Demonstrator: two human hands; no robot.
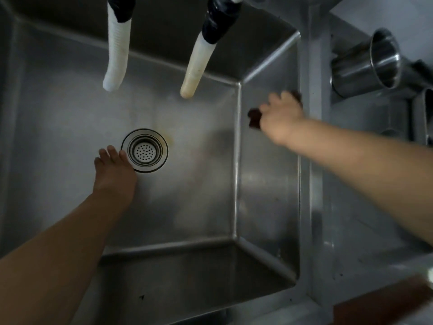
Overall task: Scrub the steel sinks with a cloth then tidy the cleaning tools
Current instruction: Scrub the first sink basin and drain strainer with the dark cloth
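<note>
Both forearms and hands [278, 118] bare, sleeveless.

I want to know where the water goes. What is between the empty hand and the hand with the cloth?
In the head view, the round drain strainer lies right beside the left hand, then bare steel sink floor and side wall up to the right hand holding the dark cloth.

Dim kitchen, steel all round.
Steel bench [351, 207] at right w/ steel cup [367, 64] lying on its side; pale wall [398, 15] behind; brown strip, bottom right corner, blurred.
</note>
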